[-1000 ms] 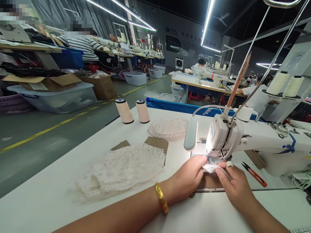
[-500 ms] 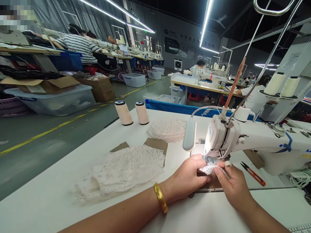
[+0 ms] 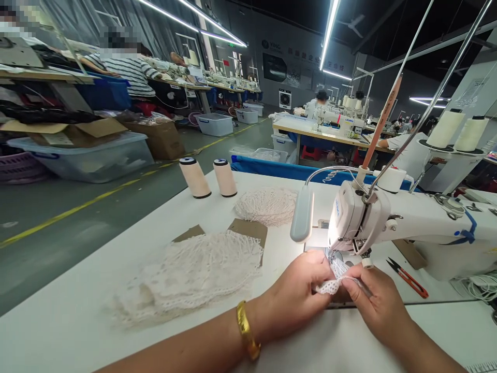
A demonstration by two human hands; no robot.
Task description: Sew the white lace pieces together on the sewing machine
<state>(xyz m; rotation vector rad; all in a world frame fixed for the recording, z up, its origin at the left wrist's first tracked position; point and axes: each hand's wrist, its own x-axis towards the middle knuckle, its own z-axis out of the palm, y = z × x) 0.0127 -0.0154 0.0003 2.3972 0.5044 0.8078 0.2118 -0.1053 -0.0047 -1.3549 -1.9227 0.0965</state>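
Both hands pinch a small piece of white lace (image 3: 329, 287) just in front of the needle of a white sewing machine (image 3: 367, 207). My left hand (image 3: 301, 282), below a gold bangle, grips the lace from the left with thumb and fingers closed. From the right, my right hand (image 3: 375, 295) holds the lace between thumb and forefinger. Part of the lace runs back under the presser foot area, where the machine head and fingers partly hide it. A stack of white lace pieces (image 3: 205, 272) lies left of my forearm, with a second lace pile (image 3: 266, 206) behind it.
Orange-handled thread snips (image 3: 407, 278) lie right of the needle. Two thread cones (image 3: 195, 178) stand at the table's far left edge. A lamp (image 3: 302, 213) hangs beside the machine head. Other people work at machines beyond, and plastic bins (image 3: 215, 126) line the aisle.
The lace between my hands has shifted slightly toward me, and more of it shows behind my fingers near the needle. Both hands keep their pinch. The view has turned a little.
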